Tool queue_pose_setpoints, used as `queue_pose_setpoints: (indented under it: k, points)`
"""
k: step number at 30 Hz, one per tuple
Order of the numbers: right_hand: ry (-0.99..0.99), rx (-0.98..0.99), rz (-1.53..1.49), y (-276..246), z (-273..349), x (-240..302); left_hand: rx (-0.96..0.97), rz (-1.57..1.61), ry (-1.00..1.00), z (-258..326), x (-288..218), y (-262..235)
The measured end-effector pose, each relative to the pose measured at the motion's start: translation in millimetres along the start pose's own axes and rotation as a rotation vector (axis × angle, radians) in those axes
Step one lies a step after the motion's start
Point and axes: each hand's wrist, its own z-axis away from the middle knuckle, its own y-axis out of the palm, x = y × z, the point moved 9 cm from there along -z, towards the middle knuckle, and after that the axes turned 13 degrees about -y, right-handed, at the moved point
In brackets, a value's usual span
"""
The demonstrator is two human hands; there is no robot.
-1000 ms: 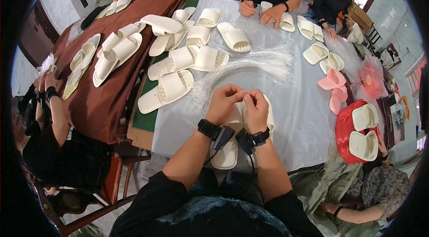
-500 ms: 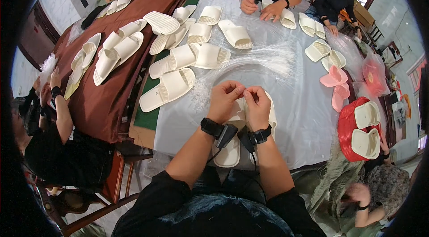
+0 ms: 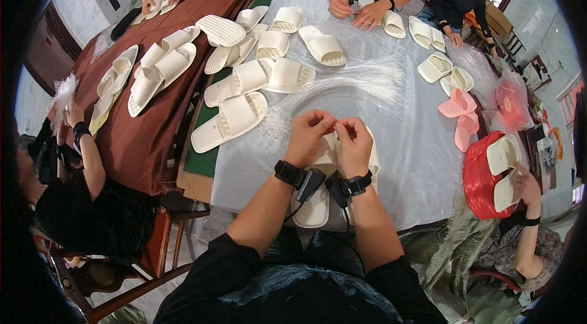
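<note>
My left hand (image 3: 310, 134) and my right hand (image 3: 356, 143) meet above the near edge of the table, thumbs and fingertips pinched close together. Whatever they pinch is too fine to make out. Below them lies a pair of cream slippers (image 3: 313, 211), partly covered by my hands, wrists and the black wrist devices. Just beyond my fingers, a fanned bundle of clear plastic strands (image 3: 367, 82) spreads over the sheet. Left of my left hand rests a single cream slipper (image 3: 231, 122), with several more cream slippers (image 3: 284, 74) heaped behind it.
Pink slippers (image 3: 458, 110) and a red wrapped bundle (image 3: 480, 180) bearing cream slippers stand at the right. A brown-covered table (image 3: 137, 153) with more slippers adjoins on the left. Several co-workers sit around, and a wooden chair (image 3: 162, 238) stands at lower left.
My hands stay nearly in place, with only a slight shift of the right fingers. At the right, a co-worker's hand has come up onto a cream slipper on the red bundle.
</note>
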Motion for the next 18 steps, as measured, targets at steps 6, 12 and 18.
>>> queue_pose_setpoints:
  k: [6, 12, 18]
  points:
    - [-0.047, -0.007, 0.010, 0.6, -2.0, 4.9, 0.001, 0.010, -0.022, -1.5, 2.5, -0.7]
    - [-0.059, 0.013, 0.081, 2.0, -2.1, 5.7, 0.047, 0.000, -0.032, -2.3, 4.6, 3.2]
    - [-0.121, -0.012, 0.153, 0.0, -1.9, 13.1, 0.047, -0.050, -0.040, -2.8, 4.1, 3.1]
